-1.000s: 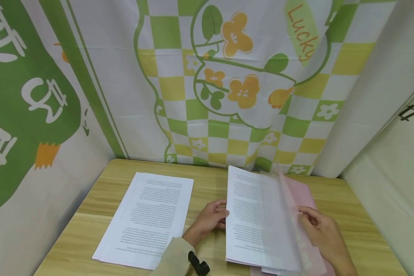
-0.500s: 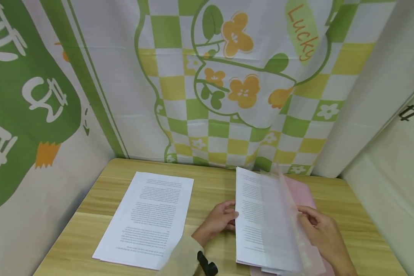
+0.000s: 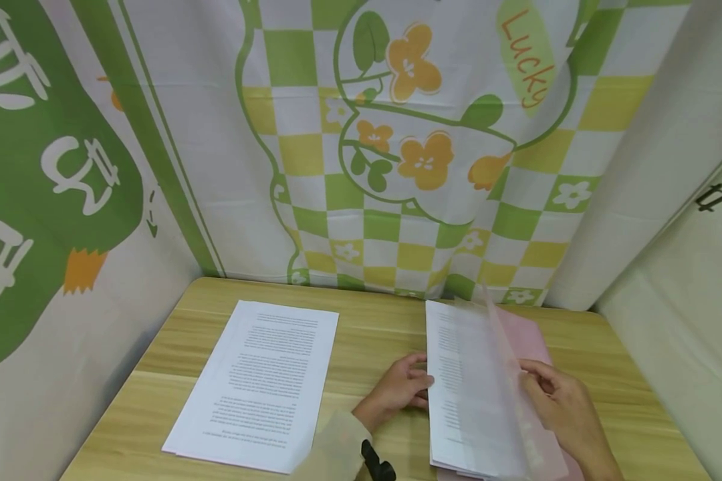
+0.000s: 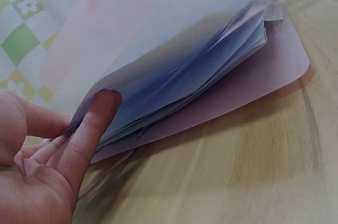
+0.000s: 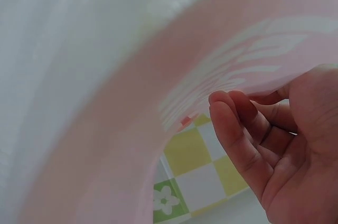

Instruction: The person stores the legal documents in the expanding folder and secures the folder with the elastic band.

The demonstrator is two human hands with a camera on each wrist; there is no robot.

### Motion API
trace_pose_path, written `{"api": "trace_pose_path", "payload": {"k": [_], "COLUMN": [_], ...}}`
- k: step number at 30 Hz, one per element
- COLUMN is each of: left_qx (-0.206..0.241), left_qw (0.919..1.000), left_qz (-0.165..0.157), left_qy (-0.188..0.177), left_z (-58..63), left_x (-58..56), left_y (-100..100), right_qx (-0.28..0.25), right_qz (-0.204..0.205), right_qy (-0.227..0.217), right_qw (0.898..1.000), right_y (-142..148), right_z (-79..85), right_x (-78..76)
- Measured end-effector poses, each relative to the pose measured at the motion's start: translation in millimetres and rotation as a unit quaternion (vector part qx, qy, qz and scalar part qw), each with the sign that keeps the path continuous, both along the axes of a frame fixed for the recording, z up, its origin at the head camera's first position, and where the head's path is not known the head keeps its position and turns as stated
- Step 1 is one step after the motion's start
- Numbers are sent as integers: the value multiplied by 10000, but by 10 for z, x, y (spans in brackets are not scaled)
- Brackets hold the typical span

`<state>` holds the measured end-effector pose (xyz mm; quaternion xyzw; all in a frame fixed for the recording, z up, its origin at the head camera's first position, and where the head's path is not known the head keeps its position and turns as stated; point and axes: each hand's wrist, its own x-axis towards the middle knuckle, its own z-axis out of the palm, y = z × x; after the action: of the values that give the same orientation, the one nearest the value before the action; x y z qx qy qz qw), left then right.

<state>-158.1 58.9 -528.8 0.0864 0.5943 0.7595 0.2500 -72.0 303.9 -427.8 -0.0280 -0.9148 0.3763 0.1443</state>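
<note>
A pink folder (image 3: 526, 337) lies at the right of the table, its translucent cover lifted. My right hand (image 3: 562, 404) pinches the edge of that raised cover; the right wrist view shows the fingertips (image 5: 224, 109) against the pink sheet. Printed sheets (image 3: 442, 401) stand partly inside the folder, under a clear sleeve. At their left edge my left hand (image 3: 400, 387) grips them between thumb and fingers. In the left wrist view the left hand (image 4: 58, 152) holds the edge of the sheets (image 4: 174, 84), with the folder's pink back cover (image 4: 274, 71) beneath.
Another stack of printed paper (image 3: 255, 384) lies flat on the left of the wooden table (image 3: 361, 341). Behind the table hangs a green and yellow checked curtain (image 3: 397, 220), and pale cloth walls stand on both sides.
My left hand has moved to the right and pushed the printed sheets further in under the clear sleeve. The right hand and the folder cover have stayed in place.
</note>
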Motion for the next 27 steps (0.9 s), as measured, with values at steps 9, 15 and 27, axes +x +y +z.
{"api": "trace_pose_path", "payload": {"k": [9,15,27], "left_qx": [-42,74,143], "left_qw": [9999,9996,9997], "left_qz": [-98,-144,-122], "left_qy": [-134,-221,-168], "left_z": [27,15,-30], "left_x": [44,44,86], "left_y": [84,96,199], "right_qx": [106,29,88], "right_qz": [-2,-14,-16], "right_qy": [126,120,30], "right_qw": [9999,9999,10000], "right_y": [9,1,4], "right_z": [-20,-12,-7], "right_x": [-4,-3,-8]}}
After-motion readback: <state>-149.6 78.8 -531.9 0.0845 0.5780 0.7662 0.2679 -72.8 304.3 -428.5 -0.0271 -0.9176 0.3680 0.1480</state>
